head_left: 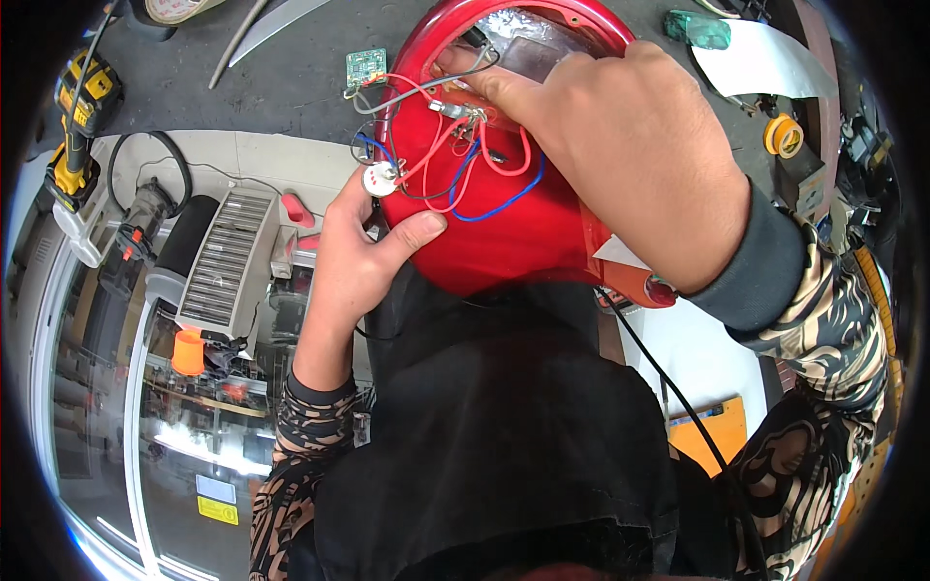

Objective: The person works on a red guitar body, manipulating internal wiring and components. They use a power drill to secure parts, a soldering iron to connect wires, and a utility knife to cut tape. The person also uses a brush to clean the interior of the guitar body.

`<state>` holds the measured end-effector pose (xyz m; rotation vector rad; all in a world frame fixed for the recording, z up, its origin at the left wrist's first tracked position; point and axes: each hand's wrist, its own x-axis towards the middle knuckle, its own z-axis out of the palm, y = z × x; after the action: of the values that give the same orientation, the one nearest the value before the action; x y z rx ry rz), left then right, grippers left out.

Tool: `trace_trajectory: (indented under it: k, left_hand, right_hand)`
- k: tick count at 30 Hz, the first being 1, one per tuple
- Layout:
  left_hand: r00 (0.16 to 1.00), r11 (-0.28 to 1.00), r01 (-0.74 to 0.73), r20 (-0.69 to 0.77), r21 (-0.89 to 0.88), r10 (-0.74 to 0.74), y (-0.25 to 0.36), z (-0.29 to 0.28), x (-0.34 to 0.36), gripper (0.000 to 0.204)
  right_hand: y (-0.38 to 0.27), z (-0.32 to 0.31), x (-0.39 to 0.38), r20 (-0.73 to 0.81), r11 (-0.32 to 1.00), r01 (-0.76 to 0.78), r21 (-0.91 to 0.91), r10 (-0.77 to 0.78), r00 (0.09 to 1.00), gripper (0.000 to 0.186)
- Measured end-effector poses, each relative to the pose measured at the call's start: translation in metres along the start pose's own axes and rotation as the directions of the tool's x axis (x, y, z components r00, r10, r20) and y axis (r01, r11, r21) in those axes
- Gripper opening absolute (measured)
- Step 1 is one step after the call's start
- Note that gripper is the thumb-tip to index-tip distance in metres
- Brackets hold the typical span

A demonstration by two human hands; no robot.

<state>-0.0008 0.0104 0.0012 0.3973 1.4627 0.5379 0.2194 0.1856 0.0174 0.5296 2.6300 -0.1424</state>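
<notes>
A glossy red body [494, 254], shaped like an electric guitar's, rests against my lap and the bench edge. My left hand [363, 247] grips its left edge, thumb on top and fingers mostly hidden underneath. Beside that hand is a white round disc-shaped part [381, 179] with wires attached. My right hand [630, 136] reaches across the foil-lined cavity [523, 34], one finger pressed inside near a grey wire; its other fingers are curled and partly hidden. Red, black and blue wires [499, 215] loop from a small metal component [455, 111]. A green circuit board [366, 68] hangs off the left side.
A dark bench [300, 92] runs behind the body. At right lie an orange tape roll [783, 136] and a curved white sheet [765, 58]. Leftward are a yellow-black drill [82, 126], a ridged box [225, 257] and a glass-fronted case [194, 455]. A black cable [668, 378] crosses near my right leg.
</notes>
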Motion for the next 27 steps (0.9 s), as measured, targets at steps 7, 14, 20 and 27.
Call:
trace_trajectory:
  k: [7, 14, 20, 27]
  left_hand:
    - [1.0, 1.0, 0.003, 0.01, -0.011, -0.003, 0.004, -0.001, 0.0, 0.056]
    - [1.0, 1.0, -0.005, 0.012, 0.014, 0.005, 0.003, -0.002, 0.0, 0.055]
    - [0.999, 0.999, 0.031, 0.026, -0.034, -0.03, 0.005, -0.004, 0.002, 0.053]
    - [1.0, 0.999, -0.028, 0.014, -0.028, 0.028, 0.004, -0.003, 0.003, 0.052]
  right_hand:
    - [-0.003, -0.013, -0.007, 0.104, 0.998, 0.012, 0.061, -0.018, 0.994, 0.078]
    - [0.001, -0.022, 0.001, 0.22, 0.981, -0.036, 0.193, -0.008, 0.975, 0.051]
    - [0.005, -0.03, 0.005, 0.212, 0.988, 0.002, 0.155, -0.035, 0.977, 0.062]
    - [0.008, -0.04, 0.003, 0.261, 0.993, 0.056, 0.106, -0.082, 0.962, 0.075]
